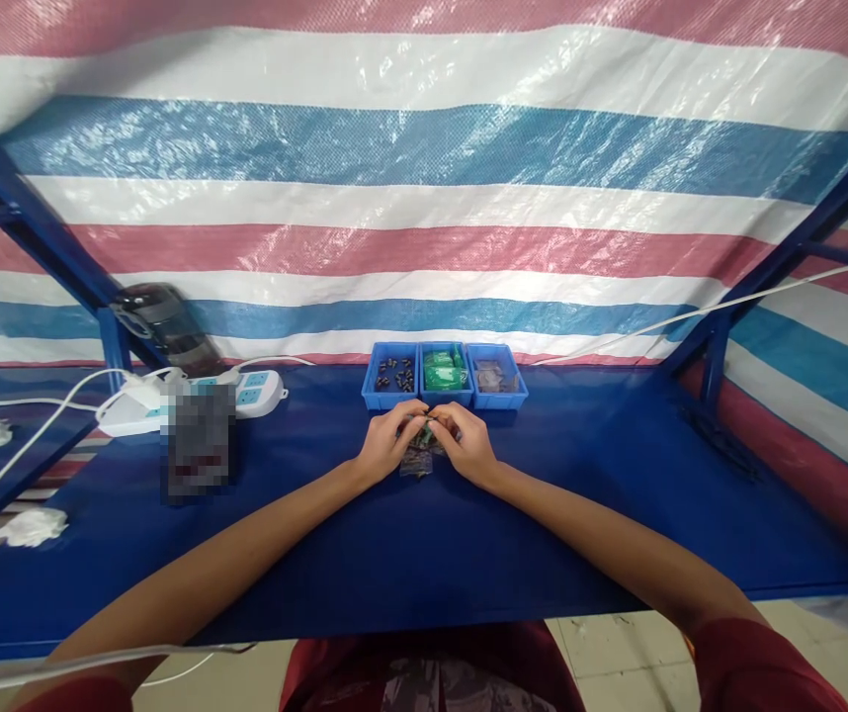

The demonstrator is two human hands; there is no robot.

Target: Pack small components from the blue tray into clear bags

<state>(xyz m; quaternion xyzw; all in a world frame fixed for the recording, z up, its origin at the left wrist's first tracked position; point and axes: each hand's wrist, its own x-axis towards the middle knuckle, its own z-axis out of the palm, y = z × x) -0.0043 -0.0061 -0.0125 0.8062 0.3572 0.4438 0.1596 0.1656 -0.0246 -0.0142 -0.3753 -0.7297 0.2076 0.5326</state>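
Note:
My left hand [388,442] and my right hand [468,445] meet just in front of three small blue bins, fingertips pinched together. Something small and dark shows between them, too tiny to name. Under my fingers lies a clear plastic bag [416,462] with dark bits around it, partly covered by my hands. Small dark parts are scattered in the left bin [378,399]. Green packets [445,370] fill the middle bin [446,398]. The right bin [498,400] contains clear plastic bags [493,376].
On the left, a white power strip [267,392] with plugged-in cables stands behind a blurred-out dark object [199,440]. A dark bottle [172,321] leans at the back. Crumpled white tissue [33,527] lies near the left edge. Blue frame posts [717,346] and a striped sheet [424,208] enclose the blue table [579,534].

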